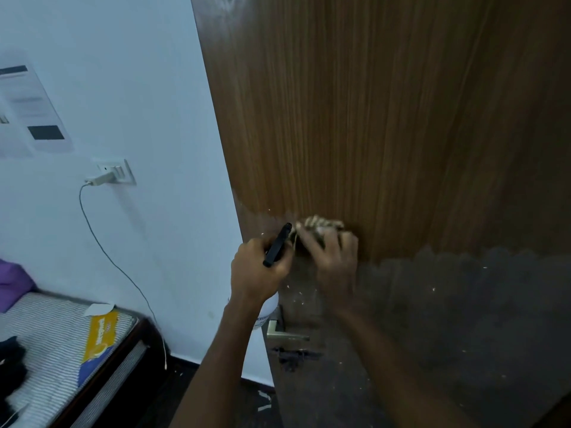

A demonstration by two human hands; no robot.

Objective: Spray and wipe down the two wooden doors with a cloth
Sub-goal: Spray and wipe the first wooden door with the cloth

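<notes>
At far left a bed (61, 341) with a striped mattress stands against the white wall (139, 88). A yellow packet (100, 336) lies on it, with a purple cloth (12, 279) at its head. Above, a charger (100, 179) sits in a socket (119, 171), its cable (117, 267) hanging toward the floor.

Next comes the left hand (258, 270), curled round the black trigger head of a spray bottle (268, 307). The white body hangs below the wrist, mostly hidden. The bottle seems to be kept close to the door so that spraying can follow wiping without a reach.

Just beside it, the right hand (332, 253) presses a bunched pale cloth (321, 225) flat against the door (370, 118). It is blurred, so the fingers cannot be read exactly, though they appear spread over the cloth. The cloth sits at the line where cleaner brown wood above meets a dull grey, dusty band below, which suggests the wiping is working downward. Under the hands, a metal handle (285, 333) and a dark latch (293, 356) lie in the unwiped part. Only one door shows.
</notes>
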